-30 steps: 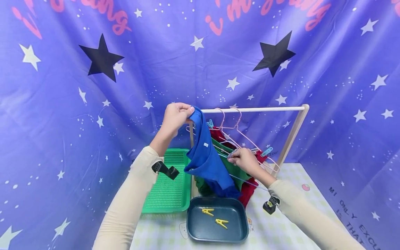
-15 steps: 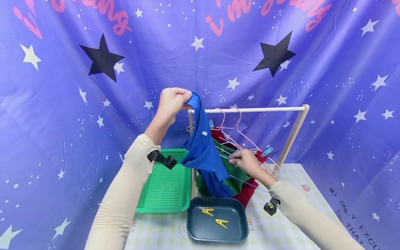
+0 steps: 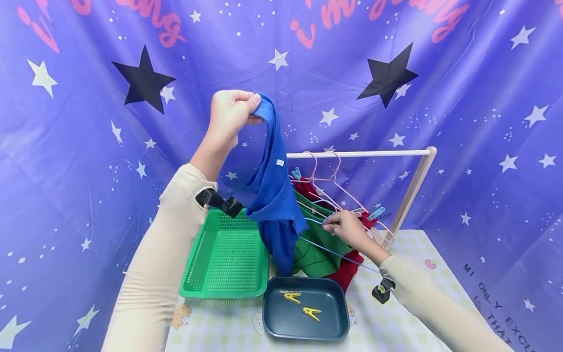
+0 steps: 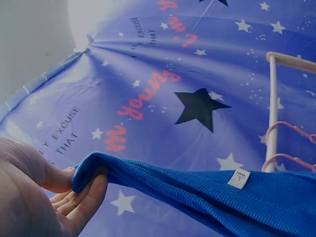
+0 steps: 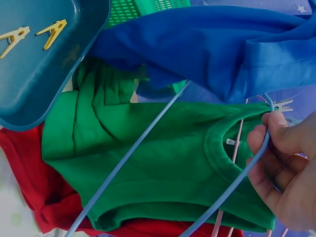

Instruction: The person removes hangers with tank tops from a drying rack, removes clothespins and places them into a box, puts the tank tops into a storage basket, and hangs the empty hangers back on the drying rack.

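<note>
My left hand pinches the ribbed collar edge of a blue shirt, well above the rack's rail. In the left wrist view, a white size tag shows inside the ribbing. My right hand pinches a light blue clothes hanger near its upper part. The blue shirt hangs across the hanger's far end, hiding it, and I cannot tell whether that end is inside the shirt. Behind the hanger hangs a green shirt with a pale peg by its neck. A red garment hangs behind the green one.
Pink hangers hang on the white rail of a wooden rack. Light blue pegs clip the red garment. A green basket stands left; a dark tray in front holds two yellow pegs.
My left hand has risen and moved left, drawing the blue shirt up and left. More of the green shirt and basket shows now. The right hand has stayed nearly still with the hanger.
</note>
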A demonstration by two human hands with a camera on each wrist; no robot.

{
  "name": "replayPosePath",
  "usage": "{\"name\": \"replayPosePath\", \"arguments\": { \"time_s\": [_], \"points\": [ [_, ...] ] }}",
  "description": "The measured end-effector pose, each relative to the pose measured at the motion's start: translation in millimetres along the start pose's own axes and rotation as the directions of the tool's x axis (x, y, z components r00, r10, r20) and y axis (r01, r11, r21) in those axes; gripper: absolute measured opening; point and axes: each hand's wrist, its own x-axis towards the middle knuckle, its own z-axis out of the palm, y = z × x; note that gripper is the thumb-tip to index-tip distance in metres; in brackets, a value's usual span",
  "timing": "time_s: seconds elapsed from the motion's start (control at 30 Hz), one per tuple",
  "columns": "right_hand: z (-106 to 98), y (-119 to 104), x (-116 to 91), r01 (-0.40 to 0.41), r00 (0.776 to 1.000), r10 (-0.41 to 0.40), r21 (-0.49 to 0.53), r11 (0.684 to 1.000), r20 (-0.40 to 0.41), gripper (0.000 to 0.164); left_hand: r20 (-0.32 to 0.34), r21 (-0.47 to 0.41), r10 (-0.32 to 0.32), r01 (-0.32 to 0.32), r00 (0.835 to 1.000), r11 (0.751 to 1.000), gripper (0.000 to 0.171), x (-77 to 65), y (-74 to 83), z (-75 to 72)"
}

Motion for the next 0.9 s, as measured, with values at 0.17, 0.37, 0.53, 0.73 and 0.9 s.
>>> {"name": "replayPosePath", "arguments": {
  "time_s": [0.17, 0.37, 0.53, 0.73, 0.9],
  "points": [
    [2, 0, -2, -0.010, 1.000, 0.009, 0.027, 1.000, 0.013, 0.009, -0.022, -0.015, -0.010, 0.010, 1.000, 1.000, 0.026, 1.2, 20.7, -4.4],
    [0, -1, -3, -0.026, 0.999, 0.025, 0.036, 0.999, 0.027, 0.009, -0.066, -0.089, -0.070, 0.064, 0.995, 0.994, 0.024, 5.1, 51.0, -17.2],
    [-1, -1, -3, -0.026, 0.999, 0.025, 0.042, 0.999, 0.032, 0.009, -0.117, -0.126, -0.084, 0.069, 0.990, 0.990, 0.023, 11.8, 69.8, -30.0],
    [0, -1, -4, -0.017, 1.000, 0.016, 0.029, 0.999, 0.023, 0.008, -0.156, -0.166, -0.070, 0.043, 0.985, 0.985, 0.021, 19.3, 78.7, -46.0],
    [0, -1, -4, -0.016, 1.000, 0.016, 0.014, 1.000, 0.023, 0.008, -0.181, -0.205, -0.096, 0.058, 0.979, 0.977, 0.011, 26.9, 81.3, -58.7]
  ]
}}
